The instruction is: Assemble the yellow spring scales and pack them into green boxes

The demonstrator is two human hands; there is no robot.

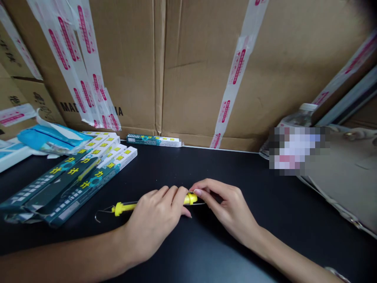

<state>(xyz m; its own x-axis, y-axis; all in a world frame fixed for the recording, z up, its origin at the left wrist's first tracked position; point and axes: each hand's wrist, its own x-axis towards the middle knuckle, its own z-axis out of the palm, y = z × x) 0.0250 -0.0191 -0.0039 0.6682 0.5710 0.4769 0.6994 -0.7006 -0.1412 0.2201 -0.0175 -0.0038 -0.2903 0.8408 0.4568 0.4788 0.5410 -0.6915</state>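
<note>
Low over the black tabletop lies a spring scale [126,208] with yellow end pieces and a metal wire hook at its left end. My left hand [159,220] is closed around its middle and covers most of the body. At the right yellow end, my right hand [226,208] pinches with thumb and index finger; a thin wire shows beside that end. The exact part between the right fingertips is hidden. To the left, several dark green and white boxes [97,181] with yellow characters lie side by side, and a similar yellow scale shows on one of them.
Another slim box [154,140] lies against the large taped cardboard box [188,78] at the back. A blue soft packet [53,135] rests at the far left. On the right stand a clear bottle [304,114] and a beige bag [344,169] on the black table [188,255].
</note>
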